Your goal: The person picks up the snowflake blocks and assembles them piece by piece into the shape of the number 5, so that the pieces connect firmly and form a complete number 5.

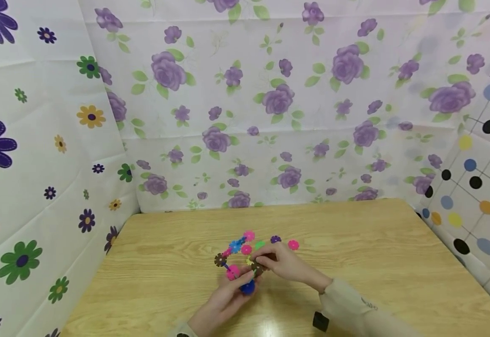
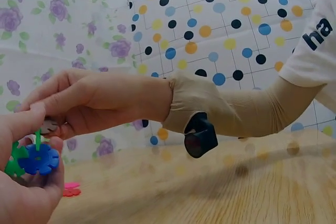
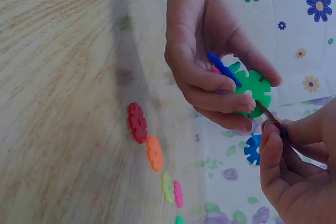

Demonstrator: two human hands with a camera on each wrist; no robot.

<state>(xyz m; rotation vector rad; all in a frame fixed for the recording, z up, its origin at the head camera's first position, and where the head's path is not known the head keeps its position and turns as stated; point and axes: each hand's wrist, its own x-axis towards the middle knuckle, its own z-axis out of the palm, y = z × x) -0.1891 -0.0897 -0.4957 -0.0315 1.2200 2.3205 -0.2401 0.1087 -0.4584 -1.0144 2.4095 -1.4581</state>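
Observation:
Joined flower-shaped discs form a chain above the table. My left hand [image 1: 228,297] holds its near end, fingers curled round a green disc [image 3: 254,87] and a blue disc [image 2: 40,159]. Between thumb and fingertips my right hand [image 1: 287,264] pinches a brown disc [image 1: 257,268], seen edge-on against the green one in the right wrist view. The rest of the chain, with a pink disc [image 1: 232,272], another brown disc [image 1: 220,260] and a light blue disc [image 1: 235,246], extends to the left and back. My fingers partly hide the joined pieces.
Loose discs lie on the wooden table [image 1: 164,262] beyond my right hand: pink [image 1: 293,245], purple [image 1: 275,239], green [image 1: 259,244], and in the right wrist view red [image 3: 137,123] and orange [image 3: 154,152]. Patterned cloths stand behind and at both sides. A black camera [image 2: 200,136] is on my right wrist.

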